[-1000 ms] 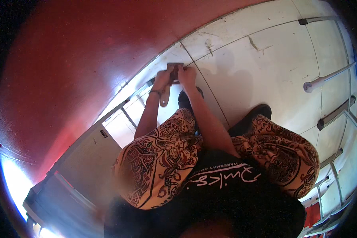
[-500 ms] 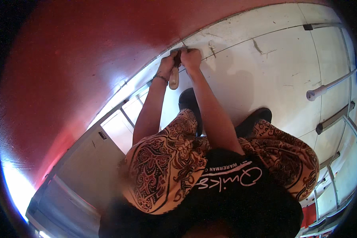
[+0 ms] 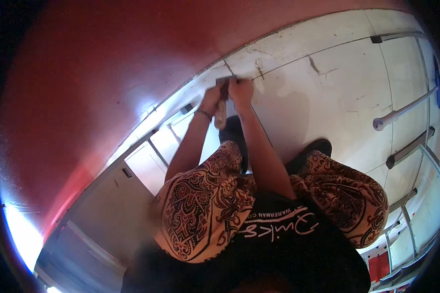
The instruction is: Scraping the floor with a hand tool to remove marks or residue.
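Both my hands hold a scraper with a wide dark blade (image 3: 225,79) and a pale wooden handle (image 3: 220,118) that points back toward me. My left hand (image 3: 211,99) is closed around it from the left. From the right, my right hand (image 3: 240,93) grips it near the blade, fingers curled and a bit blurred. The blade is over the white tiled floor (image 3: 283,93), close to the foot of the red wall (image 3: 132,53); whether it touches the tile I cannot tell.
A grey metal cabinet (image 3: 105,205) stands at my left. To the right lies a pole with a pale grip (image 3: 386,121), beside metal frame legs (image 3: 410,146). My dark shoes (image 3: 310,154) are on the floor behind the hands. Dark scuffs (image 3: 314,64) mark some tiles.
Both hands and the scraper have drawn back from the foot of the red wall, nearer to me. The grip on the tool stays the same. The view has shifted slightly.
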`<state>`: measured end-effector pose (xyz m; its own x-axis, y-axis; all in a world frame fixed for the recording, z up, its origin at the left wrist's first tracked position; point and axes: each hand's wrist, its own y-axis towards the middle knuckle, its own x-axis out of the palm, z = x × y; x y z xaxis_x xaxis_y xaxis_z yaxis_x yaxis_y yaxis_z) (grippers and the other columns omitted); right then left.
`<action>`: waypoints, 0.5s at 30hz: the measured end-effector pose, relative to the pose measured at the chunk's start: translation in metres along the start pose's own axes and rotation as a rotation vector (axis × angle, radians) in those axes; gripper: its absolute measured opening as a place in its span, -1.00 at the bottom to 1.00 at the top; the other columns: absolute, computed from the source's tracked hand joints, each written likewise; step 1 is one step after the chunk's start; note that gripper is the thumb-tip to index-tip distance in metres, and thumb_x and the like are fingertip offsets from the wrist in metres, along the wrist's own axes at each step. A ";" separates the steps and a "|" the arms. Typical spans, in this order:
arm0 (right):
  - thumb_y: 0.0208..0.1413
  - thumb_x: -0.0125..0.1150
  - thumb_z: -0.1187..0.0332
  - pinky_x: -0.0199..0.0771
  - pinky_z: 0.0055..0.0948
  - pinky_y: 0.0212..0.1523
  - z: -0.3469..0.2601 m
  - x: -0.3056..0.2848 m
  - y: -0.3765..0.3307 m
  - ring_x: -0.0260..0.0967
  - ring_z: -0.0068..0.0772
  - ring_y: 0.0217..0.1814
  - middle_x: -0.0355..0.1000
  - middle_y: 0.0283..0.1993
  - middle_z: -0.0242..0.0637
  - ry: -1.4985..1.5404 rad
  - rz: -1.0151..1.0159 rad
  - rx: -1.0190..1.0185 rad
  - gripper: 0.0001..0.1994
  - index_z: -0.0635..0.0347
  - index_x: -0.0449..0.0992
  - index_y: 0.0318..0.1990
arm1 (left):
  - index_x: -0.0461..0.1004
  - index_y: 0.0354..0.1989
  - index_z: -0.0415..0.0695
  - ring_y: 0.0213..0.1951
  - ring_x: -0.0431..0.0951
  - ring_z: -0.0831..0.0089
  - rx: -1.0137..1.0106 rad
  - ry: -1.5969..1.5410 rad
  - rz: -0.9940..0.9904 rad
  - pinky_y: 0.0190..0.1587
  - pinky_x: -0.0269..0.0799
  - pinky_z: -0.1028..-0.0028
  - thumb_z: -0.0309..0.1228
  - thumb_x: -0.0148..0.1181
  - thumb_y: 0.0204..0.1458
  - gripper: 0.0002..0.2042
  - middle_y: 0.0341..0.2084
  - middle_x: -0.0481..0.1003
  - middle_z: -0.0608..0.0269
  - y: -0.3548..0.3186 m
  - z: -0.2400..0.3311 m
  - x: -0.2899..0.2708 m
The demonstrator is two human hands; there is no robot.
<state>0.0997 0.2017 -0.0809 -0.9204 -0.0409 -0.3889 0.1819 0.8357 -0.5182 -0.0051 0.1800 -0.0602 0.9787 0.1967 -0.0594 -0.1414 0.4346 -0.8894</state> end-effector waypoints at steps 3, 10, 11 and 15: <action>-0.03 0.10 0.22 0.43 -0.05 -0.18 0.006 -0.004 -0.006 0.45 0.11 -0.23 0.48 -0.34 0.13 -0.070 -0.031 0.147 -0.67 0.40 0.53 -0.34 | 0.49 -0.28 -0.19 -0.58 0.42 0.44 -0.033 0.045 0.025 -0.56 0.33 0.45 0.07 -0.05 0.11 -0.51 -0.56 0.45 0.24 -0.002 -0.001 0.008; 0.08 0.03 0.19 0.44 -0.07 -0.29 0.008 0.010 0.016 0.43 0.21 -0.36 0.46 -0.48 0.10 -0.077 -0.031 -0.062 -0.64 0.37 0.54 -0.50 | 0.47 -0.12 -0.26 -0.33 0.47 0.42 0.291 0.226 0.035 -0.26 0.42 0.32 0.11 -0.05 0.11 -0.42 -0.38 0.47 0.19 0.001 -0.003 -0.004; 0.08 0.03 0.19 0.44 -0.07 -0.29 0.013 0.009 0.009 0.43 0.21 -0.36 0.46 -0.48 0.10 -0.049 -0.040 -0.119 -0.64 0.37 0.54 -0.50 | 0.47 -0.12 -0.26 -0.33 0.47 0.42 0.217 0.236 0.047 -0.26 0.42 0.32 0.11 -0.05 0.11 -0.42 -0.38 0.47 0.19 0.001 -0.003 -0.010; 0.12 0.06 0.24 0.46 -0.22 -0.49 0.031 0.002 -0.026 0.47 -0.10 -0.57 0.45 -0.62 -0.05 0.139 -0.182 -0.108 -0.66 0.41 0.50 -0.49 | 0.27 0.10 -0.22 -0.47 0.50 0.40 -0.039 0.335 0.069 -0.43 0.48 0.42 0.12 -0.07 0.11 -0.37 -0.24 0.44 0.11 -0.006 -0.010 -0.046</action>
<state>0.1041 0.1635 -0.0916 -0.9746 -0.1264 -0.1847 -0.0221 0.8756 -0.4825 -0.0473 0.1591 -0.0567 0.9625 -0.0777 -0.2598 -0.2095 0.3949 -0.8945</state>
